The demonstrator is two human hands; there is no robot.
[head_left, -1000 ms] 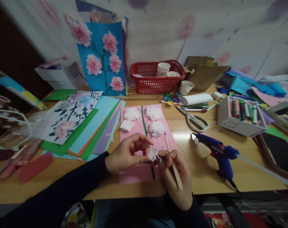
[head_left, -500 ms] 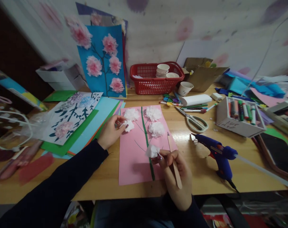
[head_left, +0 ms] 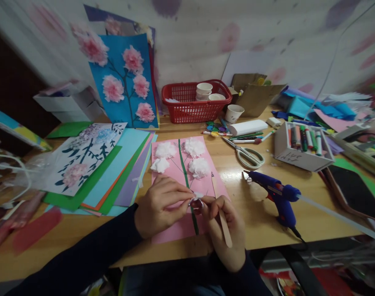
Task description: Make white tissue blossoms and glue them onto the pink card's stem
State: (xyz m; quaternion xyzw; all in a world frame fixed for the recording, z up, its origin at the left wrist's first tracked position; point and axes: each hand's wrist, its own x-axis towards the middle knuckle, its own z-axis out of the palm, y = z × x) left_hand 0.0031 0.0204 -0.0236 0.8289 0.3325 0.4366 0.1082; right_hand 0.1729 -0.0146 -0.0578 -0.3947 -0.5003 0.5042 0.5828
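Over the pink sheet (head_left: 162,230), my left hand (head_left: 164,203) and my right hand (head_left: 226,228) meet at the fingertips around a small white tissue paper piece (head_left: 199,196). Both hands are closed in a pinch on it. A flat wooden stick (head_left: 222,218) with a dark tip also lies tucked across the fingers of my right hand. White tissue flowers (head_left: 194,147) sit on the upper part of the sheet, beside a green stem (head_left: 181,164). At the left, a smaller white tissue stack (head_left: 160,165) rests near the sheet's edge.
Right of the sheet stand a blue glue gun (head_left: 273,191), scissors (head_left: 245,154) and a white box of markers (head_left: 303,148). Coloured papers (head_left: 128,185) are stacked at the left. Behind are a red basket (head_left: 196,111) and a blue flower picture (head_left: 113,111).
My left hand went to the white stack at the sheet's left, then came back to my right hand at the tissue piece. The view has shifted slightly to the right.
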